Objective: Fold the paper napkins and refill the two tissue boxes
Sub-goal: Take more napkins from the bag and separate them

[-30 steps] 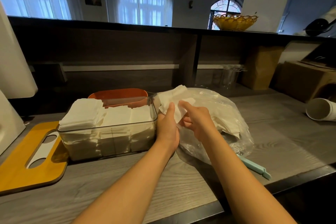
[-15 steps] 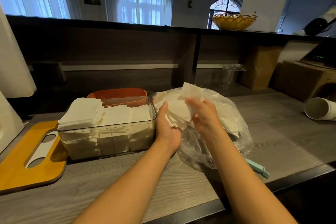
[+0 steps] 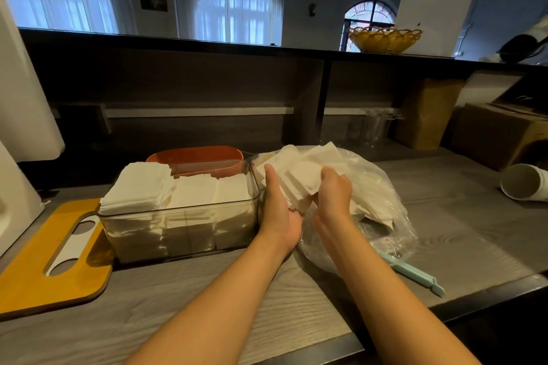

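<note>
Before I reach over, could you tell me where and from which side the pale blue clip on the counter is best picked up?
Pinch the pale blue clip at its free near-right end, coming from above on the right. It lies flat on the counter as a thin bar, and its far-left end sits at the edge of the plastic bag, so that end is crowded; only its narrow sides would likely offer a hold.

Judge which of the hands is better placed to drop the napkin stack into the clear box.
Left, probably. The left hand cradles the napkin stack right beside the clear box; the right hand holds the stack's far side, over the plastic bag.
</note>
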Demonstrator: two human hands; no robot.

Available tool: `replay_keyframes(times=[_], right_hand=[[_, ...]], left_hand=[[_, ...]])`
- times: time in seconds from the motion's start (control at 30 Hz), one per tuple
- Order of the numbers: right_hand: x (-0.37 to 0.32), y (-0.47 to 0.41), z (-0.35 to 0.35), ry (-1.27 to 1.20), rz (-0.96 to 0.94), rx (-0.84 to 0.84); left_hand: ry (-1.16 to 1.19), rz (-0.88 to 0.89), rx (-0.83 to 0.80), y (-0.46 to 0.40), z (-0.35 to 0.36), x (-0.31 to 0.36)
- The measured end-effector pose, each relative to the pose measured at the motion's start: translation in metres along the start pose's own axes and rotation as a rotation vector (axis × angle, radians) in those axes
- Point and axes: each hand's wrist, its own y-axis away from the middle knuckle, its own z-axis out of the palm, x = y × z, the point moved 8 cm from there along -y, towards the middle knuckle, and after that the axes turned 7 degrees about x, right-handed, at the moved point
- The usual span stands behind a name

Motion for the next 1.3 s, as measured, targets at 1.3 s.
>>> replay_keyframes(times=[1.3], right_hand=[[-0.076,0.013,0.004,0.543,-1.027,-0.158]], left_hand=[[-0.138,0.117,0.091,-0.007,-0.015,0.011]])
